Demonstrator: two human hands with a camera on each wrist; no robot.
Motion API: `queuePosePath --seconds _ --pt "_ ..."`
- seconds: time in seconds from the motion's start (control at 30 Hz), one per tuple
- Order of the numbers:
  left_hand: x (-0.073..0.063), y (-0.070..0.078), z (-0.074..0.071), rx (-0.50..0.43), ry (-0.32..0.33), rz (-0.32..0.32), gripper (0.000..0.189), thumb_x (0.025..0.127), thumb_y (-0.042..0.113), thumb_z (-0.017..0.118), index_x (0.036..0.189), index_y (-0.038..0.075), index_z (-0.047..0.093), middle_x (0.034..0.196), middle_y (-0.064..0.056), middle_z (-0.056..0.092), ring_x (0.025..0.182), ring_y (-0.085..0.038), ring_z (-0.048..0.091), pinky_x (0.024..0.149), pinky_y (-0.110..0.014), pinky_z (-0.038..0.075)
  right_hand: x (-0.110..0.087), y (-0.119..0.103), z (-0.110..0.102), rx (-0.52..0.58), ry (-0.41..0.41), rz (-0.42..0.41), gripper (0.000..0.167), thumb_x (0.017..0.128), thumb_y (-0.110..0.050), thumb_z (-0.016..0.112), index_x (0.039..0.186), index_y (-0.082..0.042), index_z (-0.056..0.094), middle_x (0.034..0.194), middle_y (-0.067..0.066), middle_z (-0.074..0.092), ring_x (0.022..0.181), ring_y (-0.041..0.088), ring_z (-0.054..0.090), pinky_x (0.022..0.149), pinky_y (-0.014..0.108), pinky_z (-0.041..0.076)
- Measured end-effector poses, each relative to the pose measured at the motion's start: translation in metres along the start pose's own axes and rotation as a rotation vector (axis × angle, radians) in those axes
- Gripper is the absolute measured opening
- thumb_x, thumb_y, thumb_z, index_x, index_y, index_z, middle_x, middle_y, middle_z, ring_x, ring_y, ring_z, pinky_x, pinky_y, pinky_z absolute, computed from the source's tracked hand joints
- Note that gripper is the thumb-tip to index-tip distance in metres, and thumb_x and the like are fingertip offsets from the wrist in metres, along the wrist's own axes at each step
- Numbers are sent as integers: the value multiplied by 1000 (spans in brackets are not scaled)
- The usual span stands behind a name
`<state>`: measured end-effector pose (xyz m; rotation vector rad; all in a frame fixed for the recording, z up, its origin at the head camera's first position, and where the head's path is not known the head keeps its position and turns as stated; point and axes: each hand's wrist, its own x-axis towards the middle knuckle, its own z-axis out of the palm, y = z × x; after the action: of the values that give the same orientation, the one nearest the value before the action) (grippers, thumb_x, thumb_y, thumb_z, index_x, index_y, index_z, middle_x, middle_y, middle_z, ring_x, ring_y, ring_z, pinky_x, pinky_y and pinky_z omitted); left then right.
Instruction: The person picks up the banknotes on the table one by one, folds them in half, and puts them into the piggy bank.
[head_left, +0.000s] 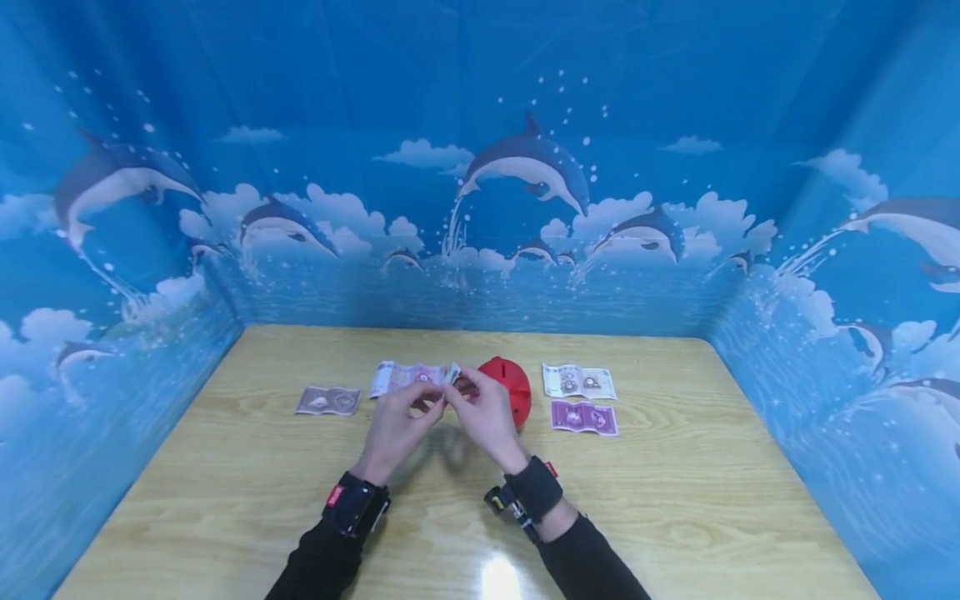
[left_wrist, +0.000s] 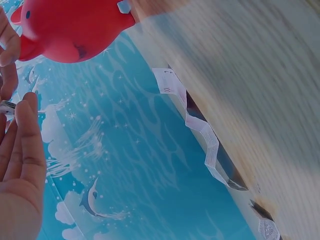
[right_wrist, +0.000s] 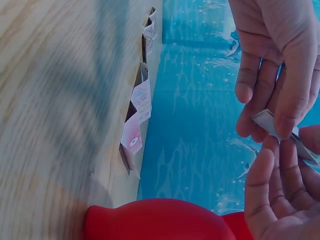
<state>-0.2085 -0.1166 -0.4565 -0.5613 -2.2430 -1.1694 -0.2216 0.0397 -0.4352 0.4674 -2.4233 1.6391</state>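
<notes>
In front of me both hands meet over the table and hold a small folded banknote [head_left: 452, 372], pale with a printed face. My left hand [head_left: 400, 423] pinches one side of it between thumb and fingers. From the other side my right hand [head_left: 482, 408] grips it with thumb and fingertips. The right wrist view shows the folded note [right_wrist: 265, 120] as a narrow, layered strip between the fingers. Just beyond the right hand stands a red piggy bank [head_left: 517, 390] with a dark slot on top, partly covered by that hand.
Creased banknotes lie on the wooden table [head_left: 675, 467]: a grey-brown note [head_left: 328, 400] and a pinkish note [head_left: 397, 379] left of the piggy bank, a pale note [head_left: 578, 382] and a purple note [head_left: 584, 417] right of it. A dolphin-print blue curtain [head_left: 337, 100] surrounds the back and sides.
</notes>
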Motion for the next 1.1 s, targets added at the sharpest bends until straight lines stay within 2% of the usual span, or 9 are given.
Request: queuePosePath --seconds 0.27,0.53,0.77,0.93,1.1 --pt "-1 2 4 6 32 18 20 78 -1 77 97 3 73 92 -12 75 72 -17 70 65 -29 59 0 2 -1 -5 -24 14 24 92 -23 69 114 -15 72 92 0 73 84 10 65 68 23 53" --pt "3 3 10 -20 55 24 23 81 0 76 103 3 74 97 -12 75 77 -16 72 69 -25 58 3 4 -8 33 -26 28 26 92 -24 69 117 -17 71 93 -1 73 83 10 65 64 25 54" --pt "8 4 12 -55 82 54 23 80 0 77 103 3 74 96 -12 75 79 -18 72 73 -23 58 7 5 -14 33 -17 -4 25 93 -22 68 117 -16 72 87 0 72 76 10 64 60 24 52" --pt "11 4 15 -70 112 94 23 79 -1 78 101 2 74 94 -13 75 75 -20 72 69 -25 59 8 4 -17 30 -8 -29 24 93 -24 68 115 -17 72 87 0 73 74 9 63 60 23 52" --pt "12 6 17 -84 139 78 23 78 0 79 101 3 75 92 -12 75 73 -20 72 64 -29 59 9 4 -20 34 -2 -35 24 92 -24 70 114 -17 73 90 0 74 78 7 65 66 23 54"
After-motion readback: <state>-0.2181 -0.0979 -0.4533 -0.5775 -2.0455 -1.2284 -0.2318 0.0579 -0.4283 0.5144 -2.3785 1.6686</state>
